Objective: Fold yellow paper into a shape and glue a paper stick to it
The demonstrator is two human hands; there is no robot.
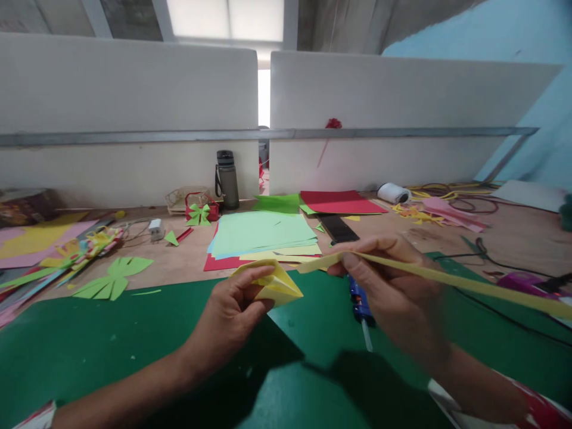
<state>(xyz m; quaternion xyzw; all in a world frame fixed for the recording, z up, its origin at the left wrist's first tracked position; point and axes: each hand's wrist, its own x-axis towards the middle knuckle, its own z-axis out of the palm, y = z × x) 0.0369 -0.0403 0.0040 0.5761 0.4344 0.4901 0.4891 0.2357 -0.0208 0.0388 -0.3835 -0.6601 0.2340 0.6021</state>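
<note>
My left hand (243,304) pinches a folded piece of yellow paper (281,285), its pointed end toward the right. Opposite it, my right hand (393,286) grips a long, narrow yellow paper strip (465,281) between thumb and fingers. One end of that strip reaches close to the folded paper's tip, with a small gap seen between them. The rest of the strip trails off past the right edge of the view. Below and behind my right hand lies a blue glue gun (358,301), a clear glue stick showing at its lower end.
Stacked coloured sheets (263,232) lie beyond the green mat (179,393). A dark phone (337,228), a grey bottle (229,185) and a red basket with a green bow (199,213) stand or lie behind. Green paper bow pieces (114,280) are at left; black cables (504,265) at right.
</note>
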